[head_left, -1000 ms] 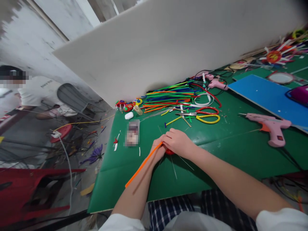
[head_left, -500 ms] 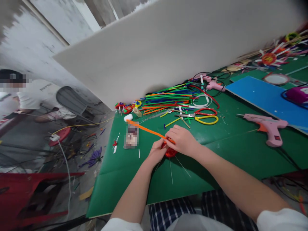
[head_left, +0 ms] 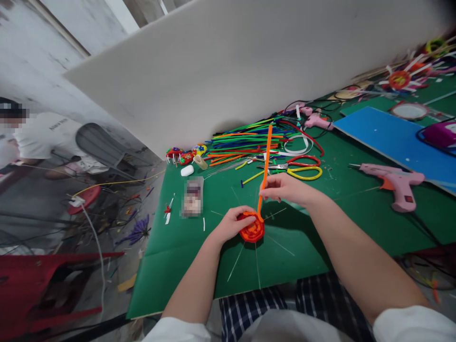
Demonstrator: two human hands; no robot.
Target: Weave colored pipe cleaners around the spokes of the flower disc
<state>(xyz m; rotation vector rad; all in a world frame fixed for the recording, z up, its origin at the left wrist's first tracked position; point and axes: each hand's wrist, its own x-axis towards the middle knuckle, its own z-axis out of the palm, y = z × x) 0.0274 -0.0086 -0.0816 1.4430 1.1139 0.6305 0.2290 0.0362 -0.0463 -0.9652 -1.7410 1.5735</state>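
Note:
A round red-orange woven coil (head_left: pixel 252 232) lies on the green table, with thin pale spokes spreading out from under it. My left hand (head_left: pixel 233 222) grips the coil's left side, thumb across its top. From the coil's right edge an orange pipe cleaner (head_left: pixel 266 161) stands up, slightly tilted. My right hand (head_left: pixel 280 187) pinches that strip partway along, just above the coil. Beyond my right hand lie scissors (head_left: pixel 301 167) with one red and one yellow handle loop.
Behind is a pile of coloured pipe cleaners (head_left: pixel 242 142). A pink glue gun (head_left: pixel 395 180) lies at right, near a blue board (head_left: pixel 384 137). A phone-like item (head_left: pixel 193 197) and a white case (head_left: pixel 187 170) lie left. A person (head_left: pixel 46 137) sits at far left.
The orange strip has swung from pointing left to standing up at the coil's right. My right hand has moved right, off the coil, uncovering it. The view has shifted slightly.

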